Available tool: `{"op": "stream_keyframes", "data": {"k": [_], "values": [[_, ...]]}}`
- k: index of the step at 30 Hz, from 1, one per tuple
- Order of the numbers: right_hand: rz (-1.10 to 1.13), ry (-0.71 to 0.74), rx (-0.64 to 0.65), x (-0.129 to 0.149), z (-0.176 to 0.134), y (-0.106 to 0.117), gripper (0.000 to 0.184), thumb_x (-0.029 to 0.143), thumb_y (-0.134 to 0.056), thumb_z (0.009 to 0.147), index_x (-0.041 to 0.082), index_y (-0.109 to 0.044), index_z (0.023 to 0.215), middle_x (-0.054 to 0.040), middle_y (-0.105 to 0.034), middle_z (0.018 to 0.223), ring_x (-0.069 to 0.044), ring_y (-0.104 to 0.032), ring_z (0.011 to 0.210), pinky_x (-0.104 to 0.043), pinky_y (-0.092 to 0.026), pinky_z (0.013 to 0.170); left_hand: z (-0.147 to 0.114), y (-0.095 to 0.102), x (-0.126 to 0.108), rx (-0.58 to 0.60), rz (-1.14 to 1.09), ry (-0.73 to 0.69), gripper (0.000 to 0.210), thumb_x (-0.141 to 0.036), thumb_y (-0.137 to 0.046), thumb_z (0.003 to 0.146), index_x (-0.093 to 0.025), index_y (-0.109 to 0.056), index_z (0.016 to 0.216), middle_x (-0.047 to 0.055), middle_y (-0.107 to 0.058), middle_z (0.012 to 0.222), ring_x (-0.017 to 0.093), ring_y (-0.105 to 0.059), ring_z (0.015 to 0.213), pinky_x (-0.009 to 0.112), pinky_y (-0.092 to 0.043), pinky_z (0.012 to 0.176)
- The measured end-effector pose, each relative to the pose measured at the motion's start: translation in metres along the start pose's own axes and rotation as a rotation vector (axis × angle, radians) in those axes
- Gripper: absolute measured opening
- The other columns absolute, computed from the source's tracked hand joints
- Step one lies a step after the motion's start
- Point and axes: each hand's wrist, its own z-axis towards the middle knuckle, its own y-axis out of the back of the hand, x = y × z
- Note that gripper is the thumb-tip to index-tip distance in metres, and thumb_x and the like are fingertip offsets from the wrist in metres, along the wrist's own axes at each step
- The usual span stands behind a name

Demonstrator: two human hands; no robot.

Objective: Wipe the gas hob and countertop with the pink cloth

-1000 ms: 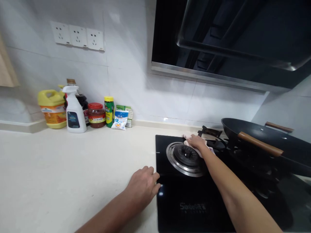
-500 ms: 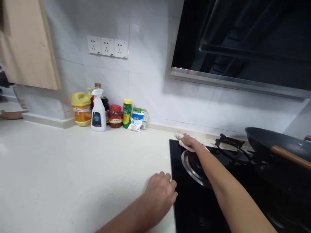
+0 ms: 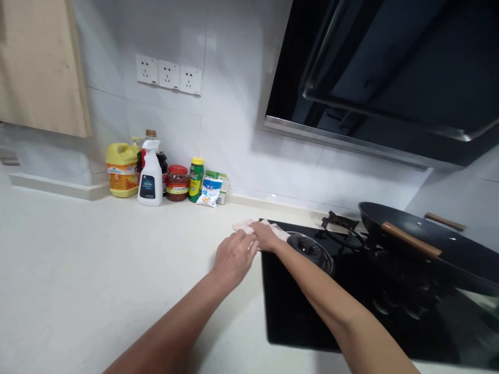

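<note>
A pale cloth lies bunched over the far left corner of the black glass cooktop, spilling a little onto the white counter. My right hand presses on it, fingers closed round its folds. Close against that hand, my left hand has its fingers curled on the cloth's near left part; its fingertips are partly hidden. Just right of the cloth sits an uncovered burner with a metal ring.
A dark wok with wooden handles stands on the right burner, beside a black pan support. Along the wall are a yellow jug, a white spray bottle, a red-lidded jar and packets. A range hood overhangs the cooktop.
My right hand has drawn the cloth left to the cooktop's corner. My left hand has moved forward from the cooktop's left edge to meet it. The view has shifted right.
</note>
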Motion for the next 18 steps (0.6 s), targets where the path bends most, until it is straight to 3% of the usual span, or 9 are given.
{"op": "stream_keyframes", "data": {"k": [8, 14, 18], "values": [[0.116, 0.217, -0.076, 0.063, -0.110, 0.012, 0.019, 0.019, -0.049, 0.088, 0.019, -0.056, 0.106, -0.0062, -0.063, 0.106, -0.021, -0.055, 0.097, -0.036, -0.038, 0.089, 0.011, 0.011, 0.019, 0.075, -0.143, 0.255, 0.029, -0.033, -0.044, 0.100, -0.024, -0.072, 0.099, 0.003, -0.068, 0.104, 0.017, -0.064, 0.095, 0.027, -0.044, 0.080], [0.318, 0.330, -0.095, 0.099, -0.203, 0.021, 0.025, 0.013, -0.052, 0.086, 0.023, -0.055, 0.110, -0.0055, -0.061, 0.114, -0.021, -0.053, 0.105, -0.038, -0.038, 0.096, 0.009, 0.006, 0.022, 0.191, -0.130, 0.263, 0.033, -0.035, -0.044, 0.099, -0.022, -0.072, 0.091, 0.005, -0.069, 0.099, 0.020, -0.064, 0.094, 0.028, -0.043, 0.081], [0.364, 0.345, -0.139, 0.113, -0.239, 0.024, 0.033, 0.009, -0.051, 0.084, 0.024, -0.054, 0.114, -0.0061, -0.061, 0.119, -0.022, -0.052, 0.114, -0.040, -0.035, 0.104, 0.007, 0.001, 0.022, 0.253, -0.124, 0.260, 0.035, -0.039, -0.042, 0.098, -0.022, -0.072, 0.089, 0.006, -0.070, 0.101, 0.021, -0.063, 0.098, 0.028, -0.043, 0.082]]}}
